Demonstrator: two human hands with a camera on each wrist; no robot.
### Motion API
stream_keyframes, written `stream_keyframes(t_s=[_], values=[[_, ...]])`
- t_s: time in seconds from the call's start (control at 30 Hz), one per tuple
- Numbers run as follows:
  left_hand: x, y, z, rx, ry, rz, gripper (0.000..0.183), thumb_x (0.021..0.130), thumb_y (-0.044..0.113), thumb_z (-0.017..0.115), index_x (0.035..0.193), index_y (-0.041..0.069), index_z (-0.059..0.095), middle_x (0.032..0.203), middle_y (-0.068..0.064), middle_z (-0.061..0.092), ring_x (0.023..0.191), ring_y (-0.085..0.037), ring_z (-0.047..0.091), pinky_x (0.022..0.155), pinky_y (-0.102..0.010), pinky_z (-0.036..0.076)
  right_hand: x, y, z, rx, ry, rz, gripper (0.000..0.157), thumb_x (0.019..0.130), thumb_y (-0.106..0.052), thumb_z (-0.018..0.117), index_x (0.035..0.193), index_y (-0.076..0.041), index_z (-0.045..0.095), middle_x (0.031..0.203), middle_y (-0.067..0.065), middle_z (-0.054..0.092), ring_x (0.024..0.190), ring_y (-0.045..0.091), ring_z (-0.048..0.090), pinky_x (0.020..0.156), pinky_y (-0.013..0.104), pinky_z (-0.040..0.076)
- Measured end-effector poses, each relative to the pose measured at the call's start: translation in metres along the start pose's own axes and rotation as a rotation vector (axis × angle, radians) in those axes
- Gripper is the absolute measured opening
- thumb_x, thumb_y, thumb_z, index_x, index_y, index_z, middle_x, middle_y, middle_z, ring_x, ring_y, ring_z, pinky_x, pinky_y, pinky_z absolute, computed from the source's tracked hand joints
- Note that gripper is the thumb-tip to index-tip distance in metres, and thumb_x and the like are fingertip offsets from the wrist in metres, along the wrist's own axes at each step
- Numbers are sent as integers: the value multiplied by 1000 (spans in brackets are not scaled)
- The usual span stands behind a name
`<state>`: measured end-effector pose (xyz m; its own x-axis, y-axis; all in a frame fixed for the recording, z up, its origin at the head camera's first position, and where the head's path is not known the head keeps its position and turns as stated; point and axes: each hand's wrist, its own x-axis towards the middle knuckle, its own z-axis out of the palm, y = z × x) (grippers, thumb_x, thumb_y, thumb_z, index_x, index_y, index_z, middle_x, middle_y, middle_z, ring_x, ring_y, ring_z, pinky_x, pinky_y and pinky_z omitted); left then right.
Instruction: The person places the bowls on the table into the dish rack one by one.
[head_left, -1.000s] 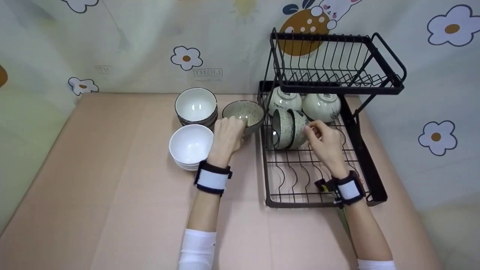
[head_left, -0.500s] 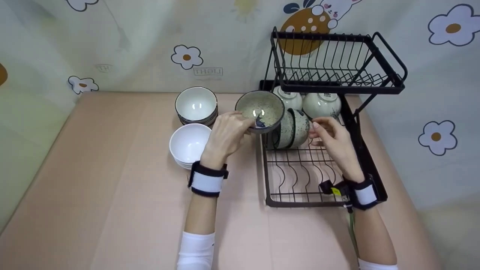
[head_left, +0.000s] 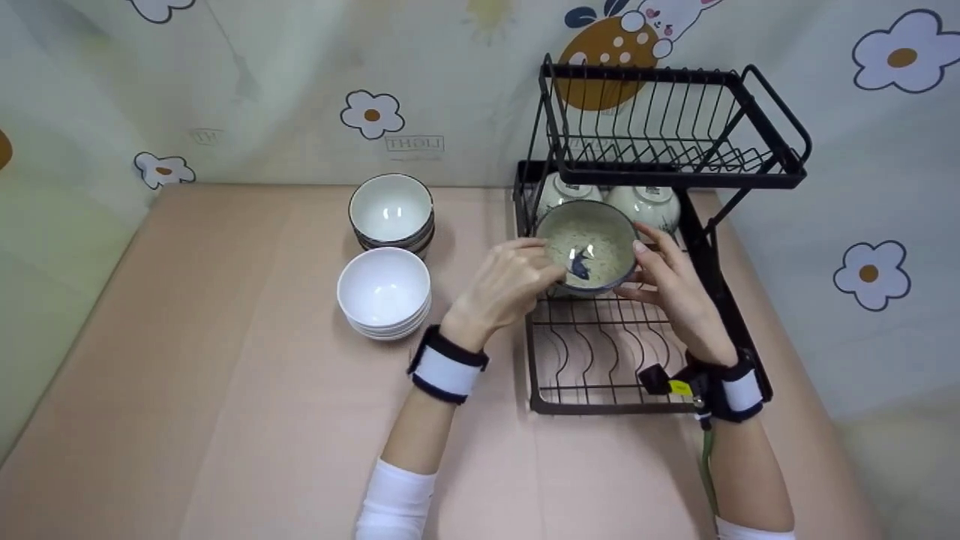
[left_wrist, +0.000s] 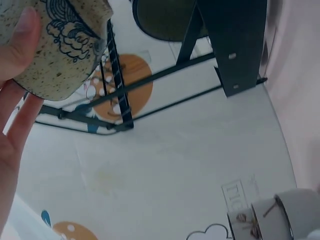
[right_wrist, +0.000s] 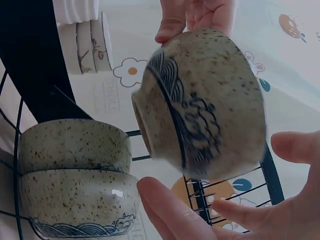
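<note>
My left hand [head_left: 510,281] grips a speckled grey-green bowl [head_left: 589,236] by its rim, its hollow facing the head camera over the dish rack [head_left: 570,409]. Blue wave drawings run round the outside of this bowl [right_wrist: 215,100] in the right wrist view. My right hand [head_left: 671,289] is at the bowl's right side, fingers spread; in the right wrist view its fingers [right_wrist: 167,207] stand apart from the wall. Two matching bowls, one speckled bowl [right_wrist: 75,145] against another speckled bowl [right_wrist: 75,200], stand on their sides in the rack, mostly hidden behind the held one in the head view.
Two pale bowls, one of them this upturned bowl [head_left: 649,206], sit at the rack's back under its upper tier [head_left: 682,180]. Left of the rack are a stack of dark-rimmed bowls [head_left: 391,210] and a stack of white bowls [head_left: 384,289]. A patterned curtain [head_left: 262,97] hangs behind.
My left hand has lifted the speckled bowl off the table and carried it right over the rack, tilting it. My right hand has drawn back slightly from the racked bowls and spread its fingers.
</note>
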<state>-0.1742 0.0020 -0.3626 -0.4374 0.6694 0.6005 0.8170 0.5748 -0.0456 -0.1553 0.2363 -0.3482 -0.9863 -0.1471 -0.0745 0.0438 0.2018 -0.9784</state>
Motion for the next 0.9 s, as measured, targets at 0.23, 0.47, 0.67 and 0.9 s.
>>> stream_keyframes(t_s=[0.23, 0.47, 0.67, 0.9], values=[[7, 9, 10, 85, -8, 86, 21, 78, -8, 62, 79, 13, 67, 73, 4, 73, 74, -8, 69, 98, -25, 50, 3, 1, -1, 7, -17, 45, 62, 99, -40, 44, 152, -24, 16, 146, 24, 28, 113, 27, 54, 87, 31, 54], [8, 11, 15, 88, 5, 104, 14, 83, 1, 64, 81, 14, 69, 78, 4, 74, 78, -8, 70, 98, -24, 49, 9, 4, -5, 126, -44, 119, 59, 99, -22, 43, 152, -23, 16, 149, 18, 25, 106, 16, 56, 85, 32, 56], [10, 13, 18, 56, -9, 115, 13, 85, 3, 62, 81, 14, 69, 78, 4, 74, 78, -7, 70, 99, -24, 49, 11, 6, -9, 127, -42, 161, 61, 98, -16, 39, 153, -22, 14, 151, 18, 23, 110, 19, 51, 85, 30, 55], [11, 13, 20, 31, -35, 101, 13, 84, 3, 63, 89, 14, 69, 85, 3, 74, 87, -10, 69, 97, -23, 50, 13, 11, -8, 129, 14, 153, 56, 96, -18, 37, 150, -12, 23, 127, 13, 42, 94, 15, 58, 75, 27, 56]])
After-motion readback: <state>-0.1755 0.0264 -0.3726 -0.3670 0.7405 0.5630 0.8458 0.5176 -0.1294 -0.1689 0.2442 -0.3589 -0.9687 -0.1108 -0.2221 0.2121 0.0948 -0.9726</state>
